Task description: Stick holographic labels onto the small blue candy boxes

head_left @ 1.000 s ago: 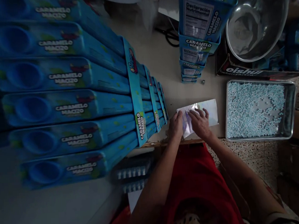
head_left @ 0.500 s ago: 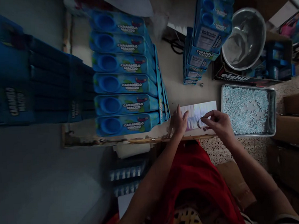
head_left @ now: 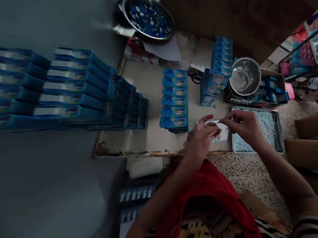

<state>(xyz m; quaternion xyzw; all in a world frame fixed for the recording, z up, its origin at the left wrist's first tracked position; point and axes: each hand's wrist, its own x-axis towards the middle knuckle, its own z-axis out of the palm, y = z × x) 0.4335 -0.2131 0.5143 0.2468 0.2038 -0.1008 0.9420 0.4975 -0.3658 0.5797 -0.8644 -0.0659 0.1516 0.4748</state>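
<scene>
My left hand (head_left: 203, 138) is above the near edge of the table, fingers apart and slightly curled, with nothing seen in it. Just right of it, my right hand (head_left: 242, 124) has thumb and fingertips pressed together; whatever they hold is too small to make out. Partly beneath both hands lies a pale sheet (head_left: 223, 132) on the table. A metal tray (head_left: 281, 135) of small pale-blue pieces (head_left: 267, 121) sits to the right, partly behind my right hand. Blue boxes (head_left: 174, 101) stand in a row to the left.
Tall stacks of blue boxes (head_left: 65, 92) rise at the left. A taller stack (head_left: 221, 63), a metal bowl (head_left: 244, 76) and a carton (head_left: 235, 99) stand behind the tray. Farther back is a pan (head_left: 149, 17) of blue and white pieces. The table's near edge (head_left: 155, 154) is worn.
The view has shifted and takes in more of the table's back. My left hand has lifted off the pale sheet toward my right hand. The curved strip at my right fingertips no longer shows clearly.
</scene>
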